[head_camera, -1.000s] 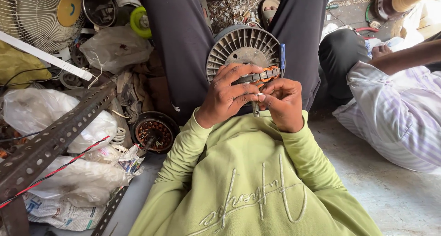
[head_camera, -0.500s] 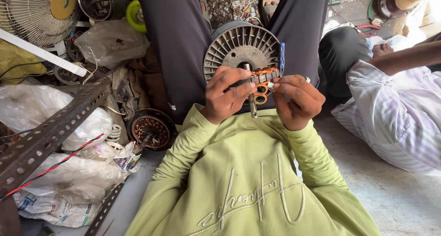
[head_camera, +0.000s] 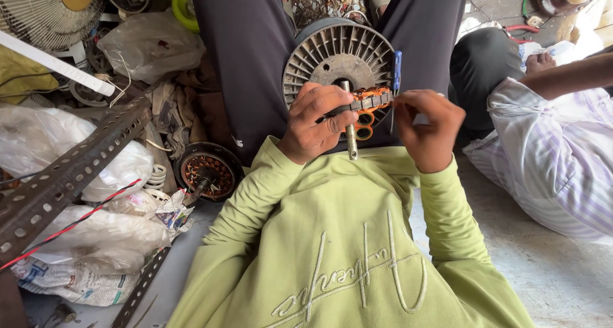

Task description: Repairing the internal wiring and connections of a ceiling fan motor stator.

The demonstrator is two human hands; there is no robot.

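The sweatshirt [head_camera: 345, 238] is pale green with white stitched script. The trousers [head_camera: 249, 60] are dark grey. The finned motor housing [head_camera: 338, 53] is dull silver, the windings [head_camera: 370, 101] copper-orange. A neighbour's shirt [head_camera: 549, 168] is white with lilac stripes. A red-and-black twisted wire [head_camera: 70, 226] crosses white plastic bags [head_camera: 96, 232].

Slotted steel angle [head_camera: 70, 175] lies at left over white plastic bags [head_camera: 38, 143]. Second copper-wound stator [head_camera: 207, 171] rests on floor beside them. Fan guard [head_camera: 48, 9] top left. Seated co-worker's striped sleeve [head_camera: 549, 156] at right.

Concrete floor [head_camera: 562, 283]: plastic bags [head_camera: 96, 238], motor stator [head_camera: 207, 171], angle iron [head_camera: 64, 181].
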